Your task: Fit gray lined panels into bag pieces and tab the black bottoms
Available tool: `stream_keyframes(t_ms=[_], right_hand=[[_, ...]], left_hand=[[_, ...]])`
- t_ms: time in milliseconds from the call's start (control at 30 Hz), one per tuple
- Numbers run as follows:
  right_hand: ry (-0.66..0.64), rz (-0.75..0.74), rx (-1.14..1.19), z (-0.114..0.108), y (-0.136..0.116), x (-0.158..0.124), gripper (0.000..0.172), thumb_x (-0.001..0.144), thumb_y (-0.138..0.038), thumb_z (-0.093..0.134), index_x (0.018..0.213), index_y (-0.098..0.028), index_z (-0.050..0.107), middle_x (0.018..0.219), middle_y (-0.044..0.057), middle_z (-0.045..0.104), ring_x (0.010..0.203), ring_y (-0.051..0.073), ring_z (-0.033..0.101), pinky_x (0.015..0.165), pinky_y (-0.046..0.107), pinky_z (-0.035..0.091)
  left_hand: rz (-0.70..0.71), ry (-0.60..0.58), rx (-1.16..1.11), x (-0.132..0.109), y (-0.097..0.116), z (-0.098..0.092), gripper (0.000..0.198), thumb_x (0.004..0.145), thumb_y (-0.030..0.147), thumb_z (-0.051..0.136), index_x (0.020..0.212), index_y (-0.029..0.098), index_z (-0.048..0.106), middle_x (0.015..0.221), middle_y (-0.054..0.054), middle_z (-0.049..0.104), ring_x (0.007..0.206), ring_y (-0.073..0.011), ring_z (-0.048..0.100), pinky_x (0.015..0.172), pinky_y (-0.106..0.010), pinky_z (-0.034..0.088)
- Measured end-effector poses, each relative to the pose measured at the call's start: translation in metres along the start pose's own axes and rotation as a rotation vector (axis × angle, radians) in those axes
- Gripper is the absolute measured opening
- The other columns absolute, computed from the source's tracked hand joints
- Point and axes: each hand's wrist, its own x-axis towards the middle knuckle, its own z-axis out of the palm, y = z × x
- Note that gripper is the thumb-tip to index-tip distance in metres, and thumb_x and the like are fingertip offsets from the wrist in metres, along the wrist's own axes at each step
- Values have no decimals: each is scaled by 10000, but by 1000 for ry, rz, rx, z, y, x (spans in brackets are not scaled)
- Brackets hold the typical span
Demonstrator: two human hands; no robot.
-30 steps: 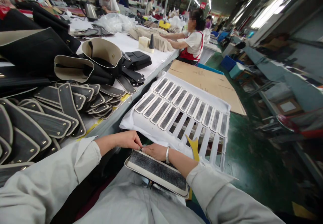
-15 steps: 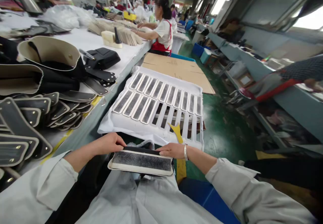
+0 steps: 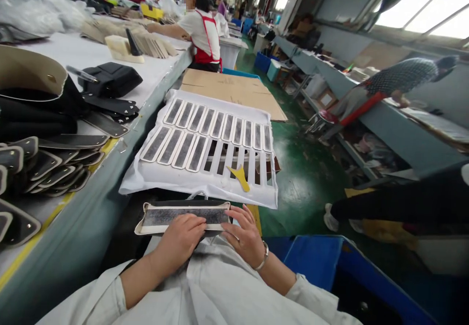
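In front of my lap lies a long dark panel with a cream edge [image 3: 161, 215], its corners raised and folded, with black material along its far side. My left hand [image 3: 182, 234] reaches over its near edge, fingers close together and pressed on the dark face, thumb hidden. At the right end, my right hand [image 3: 244, 234] has its fingertips curled on the panel's corner and short edge. Just beyond is a white cloth-covered rack [image 3: 176, 178] with rows of similar flat panels [image 3: 174, 147] and several open slots. A yellow forked piece [image 3: 240, 177] lies on it.
On the left, a long table [image 3: 88, 188] holds stacked dark straps [image 3: 54, 168], black bag bodies [image 3: 32, 75] and a pale block [image 3: 122, 48]. Cardboard [image 3: 234, 88] lies beyond the rack. A blue bin [image 3: 315, 256] stands at right. Co-workers are ahead [image 3: 207, 34] and right [image 3: 403, 78].
Both hands have shifted from the panel's far edge: the left onto its near side, the right onto its right end. The panel's corners now stand up. The view has turned right.
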Motion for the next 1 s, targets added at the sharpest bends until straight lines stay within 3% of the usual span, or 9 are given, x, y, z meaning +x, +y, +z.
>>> stream_keyframes(t_ms=[133,533,833,1000], right_hand=[[138,14,-31,13,0,-10,117,851,-220,564,858,-259,674,1058,24,646,1133,197,496,1061,460,284],[0,-57,-69,8,2,-4,117,834,-194,565,841,-260,661,1113,-7,636,1226,199,421,1117,457,182],[85,25,-151,12,-7,-12,99,845,-241,565,838,-263,661,1144,18,619,1221,227,429,1099,486,208],[115,80,-170,21,-11,-13,145,844,-216,528,766,-247,646,1188,25,588,1231,231,415,1095,486,214]], left_hand=[[-1,30,48,-4,2,8,230,880,167,455,982,170,662,1024,-96,669,935,-216,576,818,-397,480],[17,-35,101,0,3,4,251,860,133,458,971,181,678,1026,-88,671,921,-211,570,818,-383,471],[67,11,152,-6,6,6,251,856,103,452,1000,142,654,1073,-80,665,944,-239,550,806,-400,462],[-59,15,26,-2,6,6,185,870,194,507,940,191,678,1028,-64,671,900,-204,555,806,-370,465]])
